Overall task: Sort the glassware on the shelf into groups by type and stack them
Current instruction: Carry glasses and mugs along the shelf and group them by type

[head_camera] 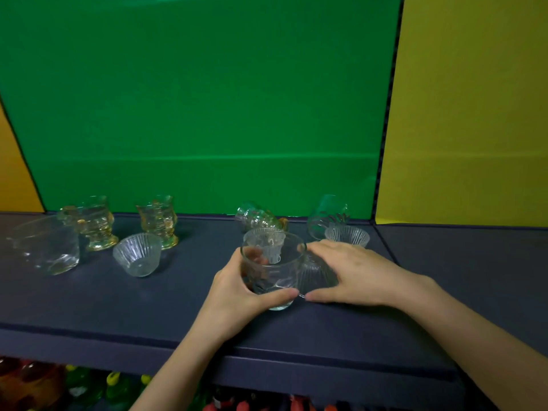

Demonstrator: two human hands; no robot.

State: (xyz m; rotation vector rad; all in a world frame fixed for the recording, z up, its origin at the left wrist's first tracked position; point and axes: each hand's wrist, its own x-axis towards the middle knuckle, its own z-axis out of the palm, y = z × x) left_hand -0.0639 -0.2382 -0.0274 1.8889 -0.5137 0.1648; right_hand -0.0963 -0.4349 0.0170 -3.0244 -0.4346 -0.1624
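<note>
On the dark shelf (pixel 178 307) my left hand (pixel 237 295) grips a clear tumbler (pixel 274 274) standing upright near the front. My right hand (pixel 353 274) curls over a ribbed clear glass (pixel 315 275) lying right beside the tumbler. A small ribbed cup (pixel 264 239) stands just behind the tumbler, another ribbed cup (pixel 347 235) behind my right hand, and a third ribbed cup (pixel 138 254) to the left. Two amber footed glasses (pixel 95 222) (pixel 160 219) stand at the back left. One footed glass (pixel 258 216) lies tipped over at the back.
A large clear glass (pixel 44 247) lies on its side at the far left. A clear tumbler with a dark print (pixel 326 216) leans at the back right. Green and yellow panels wall in the shelf. Coloured bottles (pixel 112 387) fill the level below.
</note>
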